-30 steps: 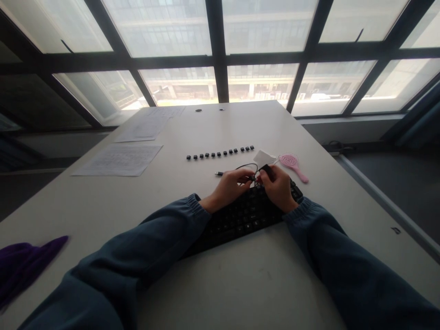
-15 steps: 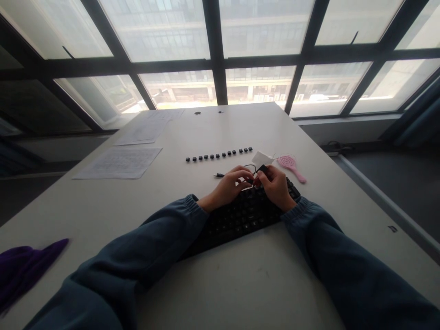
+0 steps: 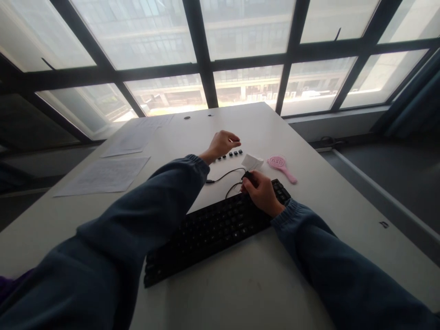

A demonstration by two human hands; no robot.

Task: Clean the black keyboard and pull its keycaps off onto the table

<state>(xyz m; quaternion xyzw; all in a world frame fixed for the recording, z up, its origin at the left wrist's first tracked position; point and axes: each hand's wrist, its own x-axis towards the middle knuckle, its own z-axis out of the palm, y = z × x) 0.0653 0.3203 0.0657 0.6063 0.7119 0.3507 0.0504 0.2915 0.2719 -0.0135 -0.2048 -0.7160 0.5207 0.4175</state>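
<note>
My left hand [image 3: 222, 143] reaches over the row of small black keycaps [image 3: 231, 154], thumb and fingers pinched together. Whatever lies between its fingertips is too small to make out. My right hand [image 3: 263, 192] grips a small black block [image 3: 246, 175] above the far right part of a black keyboard [image 3: 206, 240]. A thin black cable [image 3: 227, 173] runs beside that hand to a plug [image 3: 209, 181] on the table. My left hand and sleeve hide part of the keycap row.
A crumpled white tissue [image 3: 252, 162] and a pink hairbrush [image 3: 282, 168] lie beyond my right hand. Printed sheets [image 3: 105, 176] rest at the left of the white table [image 3: 220, 293]. Purple cloth [image 3: 12, 286] shows at the left edge. Windows stand behind the table.
My left hand has left my right hand and moved forward over the keycaps. My right hand still grips the black block. The view has shifted, and more of the keyboard shows.
</note>
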